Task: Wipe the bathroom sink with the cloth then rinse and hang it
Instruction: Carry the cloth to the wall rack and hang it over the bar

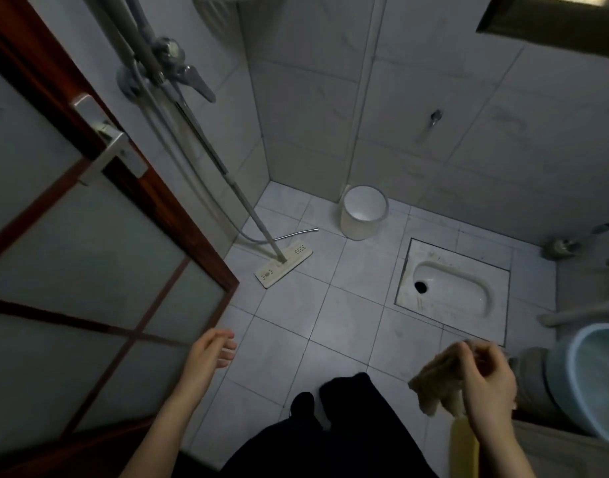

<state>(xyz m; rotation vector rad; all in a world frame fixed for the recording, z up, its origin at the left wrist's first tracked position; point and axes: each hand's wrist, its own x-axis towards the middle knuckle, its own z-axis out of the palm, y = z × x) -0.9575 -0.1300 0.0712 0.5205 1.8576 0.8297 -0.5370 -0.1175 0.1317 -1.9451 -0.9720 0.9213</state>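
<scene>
My right hand (487, 384) is at the lower right, closed on a crumpled yellowish cloth (434, 384) that hangs from my fingers above the tiled floor. A yellow strip (463, 446) runs down beneath that hand. My left hand (211, 351) hovers at the lower left beside the door, fingers apart and holding nothing. No sink shows in this view.
A wood-and-frosted-glass door (89, 253) with a metal handle fills the left. A flat mop (284, 263) leans in the shower corner. A white bin (363, 215) and a squat toilet (451, 284) lie ahead. A blue basin (585, 381) sits at the right edge.
</scene>
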